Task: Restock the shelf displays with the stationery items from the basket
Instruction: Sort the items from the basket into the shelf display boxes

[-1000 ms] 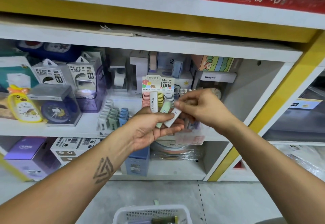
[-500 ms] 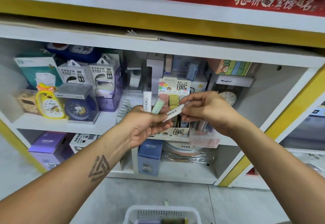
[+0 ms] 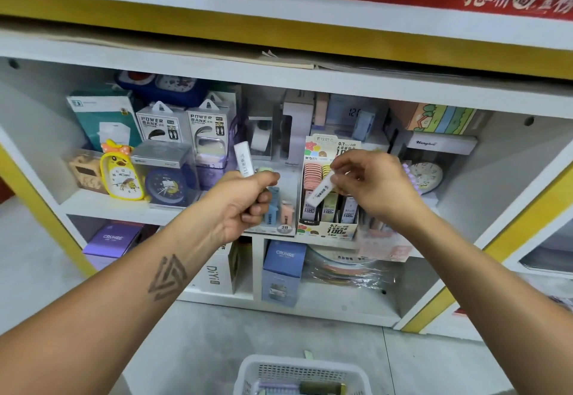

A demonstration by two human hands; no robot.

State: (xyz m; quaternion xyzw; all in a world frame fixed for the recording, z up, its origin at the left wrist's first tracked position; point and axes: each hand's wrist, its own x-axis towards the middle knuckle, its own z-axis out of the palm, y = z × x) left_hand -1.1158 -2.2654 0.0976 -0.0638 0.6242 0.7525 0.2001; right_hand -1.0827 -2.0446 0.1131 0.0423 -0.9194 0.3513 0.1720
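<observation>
**One case peeled off, hands now apart**

The slim white lead-refill case with dark lettering (image 3: 321, 192) is out on its own! Half a second ago it was still bunched against the left hand's bundle; now the right hand (image 3: 375, 188) pinches it by its upper end, tilted, right in front of the cardboard counter display of pastel lead refill cases (image 3: 330, 199) on the middle shelf. The left hand (image 3: 245, 205) has drawn off to the left and holds what remains: a second white case (image 3: 243, 159) sticking up out of the fist and a pale green one (image 3: 265, 170) just peeking over the knuckles (how many more sit in that fist, I cannot tell).

What does it mean? I'd judge the sorting is done and the placing is next: the single case looks bound for a slot in that display, and it will want turning upright to match its neighbours. Plenty of work left, though. The white plastic mesh basket (image 3: 248, 373) sits on the grey floor below, still with items in it.
</observation>
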